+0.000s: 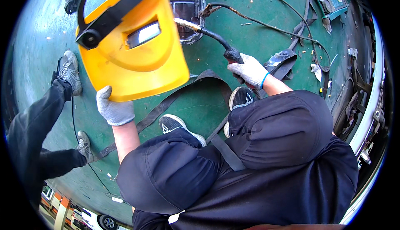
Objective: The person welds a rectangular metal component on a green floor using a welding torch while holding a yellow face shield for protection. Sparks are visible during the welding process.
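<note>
My left hand [114,105], in a pale grey glove, grips the lower edge of a yellow welding mask [137,72] with a black headband and a small window. My right hand [249,69], gloved with a blue cuff, is closed on a welding torch [218,38], its light-coloured neck pointing left toward the mask. Partly behind the mask and the torch tip sits a dark metal part [191,9] with a round opening, on the green floor [258,30].
Another person's legs [50,113] in dark trousers are at the left. Black straps [162,107] and cables [271,28] cross the floor among small scraps. A teal device [329,3] lies upper right, and a dark structure with a pale rail [377,84] runs along the right side.
</note>
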A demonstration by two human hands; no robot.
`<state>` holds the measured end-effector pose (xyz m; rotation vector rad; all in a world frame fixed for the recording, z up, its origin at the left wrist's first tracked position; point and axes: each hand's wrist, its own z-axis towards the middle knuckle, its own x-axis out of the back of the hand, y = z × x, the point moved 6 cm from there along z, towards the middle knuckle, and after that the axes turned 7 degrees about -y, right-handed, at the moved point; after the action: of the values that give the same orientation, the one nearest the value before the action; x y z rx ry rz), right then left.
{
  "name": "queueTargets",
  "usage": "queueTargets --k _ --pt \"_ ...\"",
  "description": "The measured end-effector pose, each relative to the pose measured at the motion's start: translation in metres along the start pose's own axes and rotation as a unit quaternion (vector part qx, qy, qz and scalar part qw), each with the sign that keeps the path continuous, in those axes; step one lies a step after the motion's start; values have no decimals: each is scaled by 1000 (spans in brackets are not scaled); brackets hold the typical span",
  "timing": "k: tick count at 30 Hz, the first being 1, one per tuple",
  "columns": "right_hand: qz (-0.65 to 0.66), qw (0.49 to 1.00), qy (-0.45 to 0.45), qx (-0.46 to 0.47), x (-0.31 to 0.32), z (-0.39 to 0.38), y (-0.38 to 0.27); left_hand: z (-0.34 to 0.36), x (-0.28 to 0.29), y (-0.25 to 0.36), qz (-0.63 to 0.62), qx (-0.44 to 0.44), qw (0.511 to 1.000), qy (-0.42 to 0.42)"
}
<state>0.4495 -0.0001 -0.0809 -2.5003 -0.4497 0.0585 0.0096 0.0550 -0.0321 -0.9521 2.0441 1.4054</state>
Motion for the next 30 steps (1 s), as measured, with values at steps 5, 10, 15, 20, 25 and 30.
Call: queueTargets --k 5,10,15,20,25,30 --pt "16 1000 4 -8 -2 -2 0 10 -15 -23 44 40 997 -44" --pt "16 1000 5 12 0 5 8 12 -36 -32 65 39 996 -43" --pt "2 1000 7 6 0 0 1 10 -32 -31 42 51 995 -75" --pt "-2 1000 -12 -8 -1 -7 -9 7 -35 -31 30 41 996 -72" --pt "12 1000 -12 0 -2 -2 -4 9 -1 -8 15 -2 999 -35" --pt "52 999 -17 -5 -4 -2 0 3 12 21 10 -54 998 12"
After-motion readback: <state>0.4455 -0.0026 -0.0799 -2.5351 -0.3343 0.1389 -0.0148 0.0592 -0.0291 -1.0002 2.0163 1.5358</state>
